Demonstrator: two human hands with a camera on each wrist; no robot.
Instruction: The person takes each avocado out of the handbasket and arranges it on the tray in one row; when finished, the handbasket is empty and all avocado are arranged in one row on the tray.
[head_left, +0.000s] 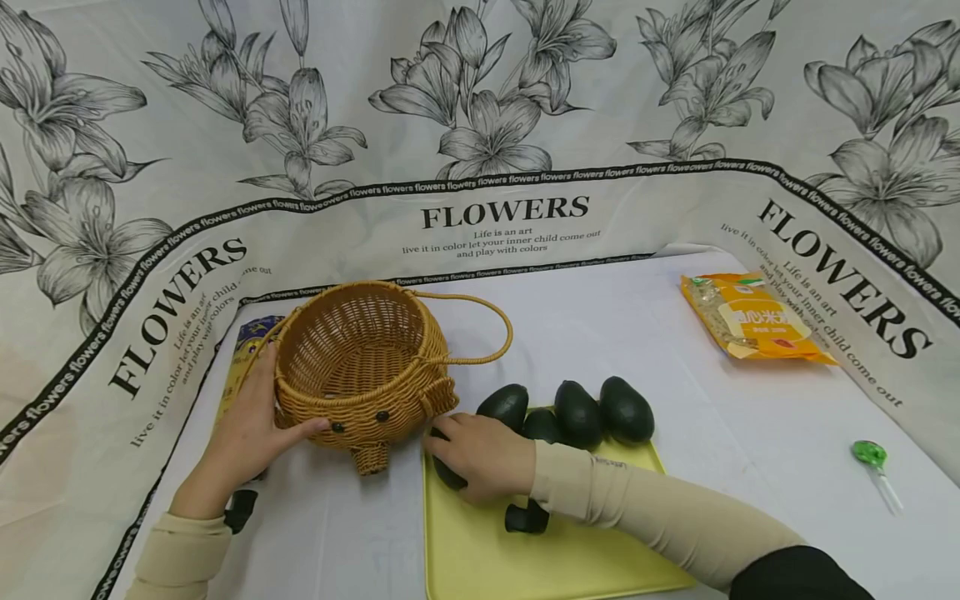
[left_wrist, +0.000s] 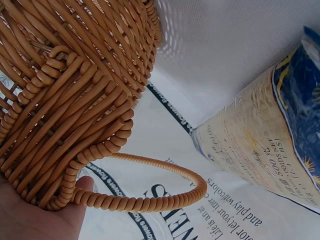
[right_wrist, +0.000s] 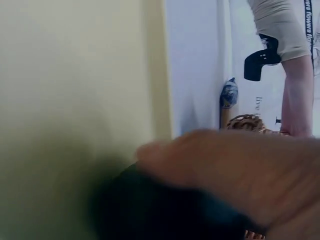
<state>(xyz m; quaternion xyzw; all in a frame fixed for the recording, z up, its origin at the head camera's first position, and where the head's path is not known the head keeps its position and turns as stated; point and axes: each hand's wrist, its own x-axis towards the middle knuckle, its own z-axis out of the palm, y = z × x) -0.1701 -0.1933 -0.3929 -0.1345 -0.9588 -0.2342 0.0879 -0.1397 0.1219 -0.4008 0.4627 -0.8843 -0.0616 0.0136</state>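
A brown wicker basket (head_left: 367, 367) with an animal face stands upright, its looped handle out to the right. My left hand (head_left: 243, 421) rests against its left side, thumb stretched along the front below the rim. The left wrist view shows this hand (left_wrist: 47, 220) under a woven ear (left_wrist: 75, 120). My right hand (head_left: 483, 458) grips a dark green avocado (head_left: 447, 473) at the left edge of a yellow tray (head_left: 480, 567). Blurred in the right wrist view, that avocado (right_wrist: 145, 210) lies under the thumb. Several other avocados (head_left: 577, 415) sit together at the tray's back.
A blue and cream package (left_wrist: 250, 135) lies behind the left hand, beside the basket. An orange-and-clear food bag (head_left: 753, 318) is at the back right. A green lollipop (head_left: 870, 454) lies on the white table at the right. Flower-printed cloth (head_left: 495, 108) hangs behind.
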